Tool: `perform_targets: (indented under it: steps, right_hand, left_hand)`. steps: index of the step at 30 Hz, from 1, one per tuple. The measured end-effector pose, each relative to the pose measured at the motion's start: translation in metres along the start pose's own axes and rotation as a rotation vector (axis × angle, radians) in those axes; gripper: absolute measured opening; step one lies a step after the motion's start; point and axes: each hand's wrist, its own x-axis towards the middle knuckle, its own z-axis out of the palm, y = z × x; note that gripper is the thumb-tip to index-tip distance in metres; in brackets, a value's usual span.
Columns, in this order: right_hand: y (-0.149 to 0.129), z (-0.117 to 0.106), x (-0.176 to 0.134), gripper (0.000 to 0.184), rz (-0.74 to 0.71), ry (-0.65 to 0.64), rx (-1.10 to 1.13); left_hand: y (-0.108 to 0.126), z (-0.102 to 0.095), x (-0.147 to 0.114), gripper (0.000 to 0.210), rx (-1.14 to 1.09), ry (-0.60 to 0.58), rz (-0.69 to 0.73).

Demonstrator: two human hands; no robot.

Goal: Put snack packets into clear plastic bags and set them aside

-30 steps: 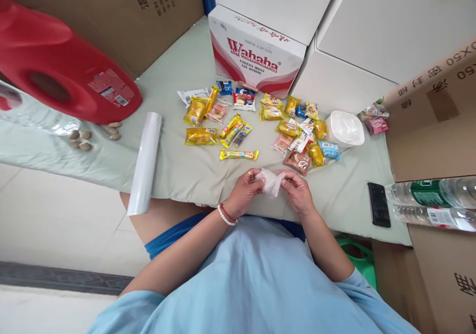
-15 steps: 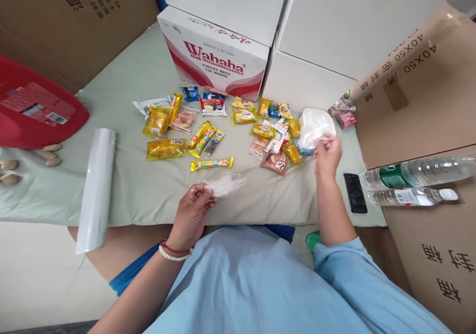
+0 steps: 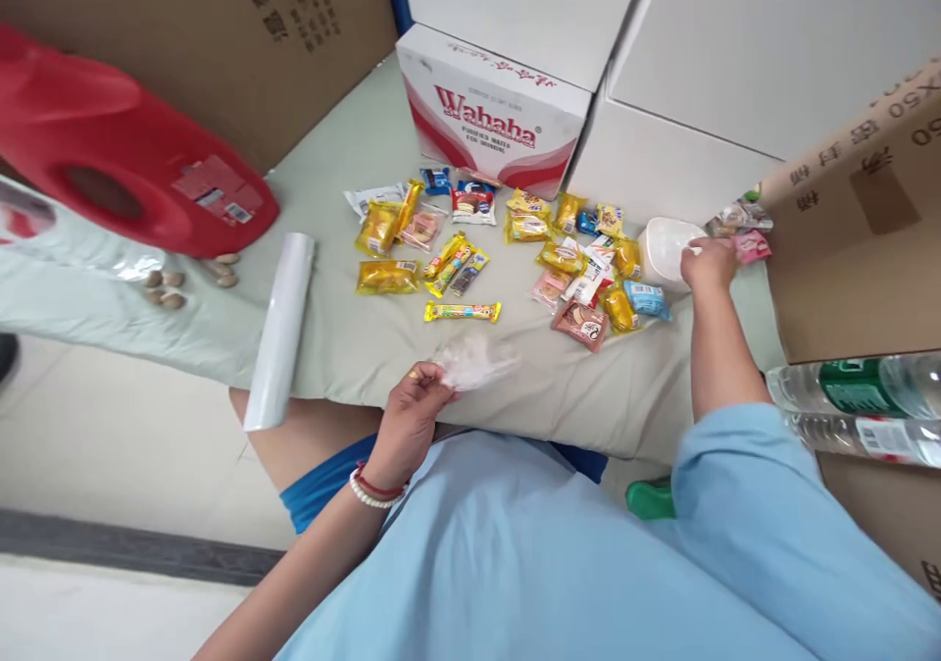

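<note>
My left hand pinches a crumpled, clear plastic bag above the cloth near the front edge. My right hand, fingers closed, is at the right side of a white square tub; whatever is in those fingers is mostly hidden, with only a bit of white showing. Left of the tub lies a cluster of wrapped snacks, among them a brown packet, a yellow-wrapped cake and a light blue packet. A yellow snack stick lies just beyond the plastic bag.
More wrapped snacks lie at middle left. A white plastic roll overhangs the front edge. Left are a red jug and several brown nuts or stones. A Wahaba-style printed carton stands behind; plastic bottles lie right.
My right hand has moved from over the tub to its right side, and the clear plastic it held no longer shows. The view has swung left; my left hand still holds its bag.
</note>
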Motion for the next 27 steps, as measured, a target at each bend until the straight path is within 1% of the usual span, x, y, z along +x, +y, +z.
perform_targets:
  steps: [2, 3, 4, 5, 6, 7, 9, 10, 11, 12, 13, 15, 17, 18, 20, 21, 22, 24, 26, 27]
  right_hand:
    - [-0.020, 0.003, -0.027, 0.014, 0.023, 0.108, 0.038]
    - [-0.031, 0.008, -0.050, 0.018, 0.018, 0.083, 0.070]
    - [-0.042, 0.014, -0.077, 0.025, 0.006, 0.015, 0.103]
    - [-0.053, 0.022, -0.107, 0.029, -0.004, -0.121, 0.163]
    - [-0.064, 0.031, -0.138, 0.032, 0.026, -0.355, 0.320]
    - [-0.074, 0.041, -0.167, 0.034, 0.077, -0.519, 0.476]
    - [-0.091, 0.060, -0.213, 0.043, 0.199, -0.715, 0.671]
    - [-0.097, 0.068, -0.229, 0.044, 0.273, -0.775, 0.730]
    - [-0.101, 0.075, -0.239, 0.044, 0.342, -0.803, 0.767]
    - [-0.103, 0.079, -0.245, 0.043, 0.403, -0.801, 0.788]
    - [-0.103, 0.082, -0.248, 0.042, 0.451, -0.769, 0.798]
    - [-0.101, 0.083, -0.248, 0.042, 0.494, -0.663, 0.786]
    - [-0.100, 0.081, -0.246, 0.039, 0.481, -0.571, 0.747]
    - [-0.100, 0.080, -0.245, 0.037, 0.459, -0.553, 0.726]
    - [-0.103, 0.079, -0.242, 0.033, 0.405, -0.552, 0.696]
    - [-0.105, 0.079, -0.240, 0.033, 0.386, -0.551, 0.694]
    - [-0.107, 0.080, -0.238, 0.033, 0.379, -0.540, 0.704]
    - [-0.110, 0.080, -0.233, 0.038, 0.419, -0.478, 0.756]
    - [-0.109, 0.080, -0.227, 0.049, 0.521, -0.419, 0.839]
    - [-0.108, 0.079, -0.225, 0.055, 0.581, -0.419, 0.881]
  left_hand:
    - [-0.006, 0.002, 0.004, 0.036, 0.037, -0.036, 0.031]
    - [-0.009, 0.004, 0.007, 0.034, 0.061, -0.063, 0.042]
    - [-0.011, 0.006, 0.009, 0.030, 0.088, -0.097, 0.054]
    - [-0.013, 0.010, 0.012, 0.026, 0.121, -0.137, 0.070]
    - [-0.014, 0.013, 0.014, 0.021, 0.158, -0.182, 0.093]
    - [-0.014, 0.017, 0.016, 0.016, 0.199, -0.229, 0.118]
    - [-0.013, 0.024, 0.020, 0.006, 0.272, -0.317, 0.156]
    - [-0.011, 0.027, 0.022, 0.004, 0.295, -0.352, 0.161]
    - [-0.010, 0.030, 0.024, 0.004, 0.307, -0.375, 0.158]
    - [-0.009, 0.031, 0.026, 0.006, 0.305, -0.382, 0.149]
    - [-0.008, 0.033, 0.028, 0.007, 0.283, -0.366, 0.133]
    - [-0.007, 0.034, 0.031, 0.014, 0.190, -0.286, 0.065]
    - [-0.009, 0.035, 0.031, 0.033, 0.097, -0.201, -0.048]
    - [-0.011, 0.036, 0.030, 0.045, 0.083, -0.175, -0.102]
    - [-0.015, 0.038, 0.028, 0.063, 0.140, -0.161, -0.161]
    - [-0.017, 0.039, 0.027, 0.066, 0.188, -0.172, -0.170]
    - [-0.019, 0.040, 0.027, 0.063, 0.229, -0.191, -0.171]
    - [-0.021, 0.041, 0.029, 0.049, 0.241, -0.225, -0.160]
    - [-0.021, 0.039, 0.031, 0.043, 0.172, -0.223, -0.143]
    - [-0.020, 0.037, 0.032, 0.042, 0.134, -0.205, -0.129]
